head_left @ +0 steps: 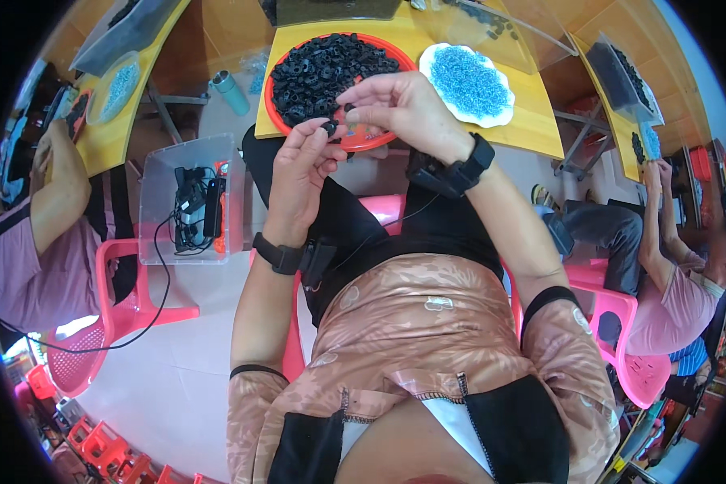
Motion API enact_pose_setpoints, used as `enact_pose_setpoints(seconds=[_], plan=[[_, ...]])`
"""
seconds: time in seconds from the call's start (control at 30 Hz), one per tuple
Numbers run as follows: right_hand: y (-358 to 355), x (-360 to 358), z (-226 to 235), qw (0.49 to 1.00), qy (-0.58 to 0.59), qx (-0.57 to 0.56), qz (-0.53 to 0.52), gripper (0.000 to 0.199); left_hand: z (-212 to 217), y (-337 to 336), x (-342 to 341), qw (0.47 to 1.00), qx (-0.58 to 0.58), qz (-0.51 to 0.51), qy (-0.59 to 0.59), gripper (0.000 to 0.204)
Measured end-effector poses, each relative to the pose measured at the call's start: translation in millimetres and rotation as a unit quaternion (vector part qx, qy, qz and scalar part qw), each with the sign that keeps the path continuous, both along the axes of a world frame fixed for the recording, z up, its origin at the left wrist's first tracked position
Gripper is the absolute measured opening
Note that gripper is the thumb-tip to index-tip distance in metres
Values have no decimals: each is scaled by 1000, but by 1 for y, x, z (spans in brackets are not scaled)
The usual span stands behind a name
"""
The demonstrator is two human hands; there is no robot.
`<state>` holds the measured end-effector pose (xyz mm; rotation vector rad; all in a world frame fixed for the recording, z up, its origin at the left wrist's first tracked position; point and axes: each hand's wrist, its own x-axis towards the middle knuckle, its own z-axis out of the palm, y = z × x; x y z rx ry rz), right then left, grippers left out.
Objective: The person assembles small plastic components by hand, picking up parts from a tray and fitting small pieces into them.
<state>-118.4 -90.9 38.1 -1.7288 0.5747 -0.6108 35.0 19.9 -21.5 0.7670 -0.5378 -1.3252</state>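
nearest to the camera, a black wristband (469, 167) sits on the right wrist, and both forearms reach toward a yellow wooden table (532, 129). the left hand (300, 161) pinches a small rounded black piece (329, 127) between thumb and fingertips, above the near edge of a round red plastic tray (409, 60). the right hand (403, 105) is just beside it, its fingertips pinching a small dark piece (349, 107), whose exact shape cannot be told. because these pieces are tiny and only the fingertips hold them, one could slip; as the left hand is at the rim, with the lap below, it might fall outside the tray. farther in the tray lies a high heap of black plastic parts (323, 77), which a careless push could spill over the rim. to the right, a white wavy-edged plate (492, 123) carries small blue pieces (468, 81); a wide swing of the right elbow could scatter them.
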Motion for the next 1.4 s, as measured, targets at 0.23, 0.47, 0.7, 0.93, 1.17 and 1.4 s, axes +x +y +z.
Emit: enact_pose_setpoints(seconds=[0.23,0.47,0.7,0.93,1.17,1.4], plan=[[29,-3,-4,974,-129,131,-135,19,1,1,-2,1000,2,-1,1,21],[38,1,-10,964,-127,208,-109,20,-1,1,-4,1000,-6,4,8,20],[39,4,-21,963,-108,218,-114,19,-3,1,-4,1000,-7,-7,10,22],[38,-3,-15,968,-68,206,-122,18,-1,1,-5,1000,-10,12,-24,20],[37,-7,-11,979,-83,168,-85,14,3,1,-8,989,-17,23,-147,17],[32,-20,-15,990,-29,135,-15,17,5,4,-15,970,-83,3,-229,16]])
